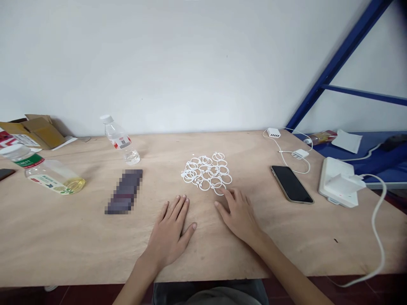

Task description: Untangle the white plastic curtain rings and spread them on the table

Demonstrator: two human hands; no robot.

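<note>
A pile of several white plastic rings [207, 171] lies on the wooden table [79, 237], in the middle. My right hand [238, 216] rests palm down just in front of the pile, fingers spread, its fingertips touching the nearest ring. My left hand [171, 233] lies flat on the table to the left of it, fingers stretched out, holding nothing, a short way from the rings.
A black phone [291, 184] lies right of the rings. White chargers and cables [340, 182] sit at the right edge. Left: a clear water bottle [120, 140], a bottle of yellow liquid [47, 173] on its side, a blurred dark object [124, 191], cardboard boxes [34, 132].
</note>
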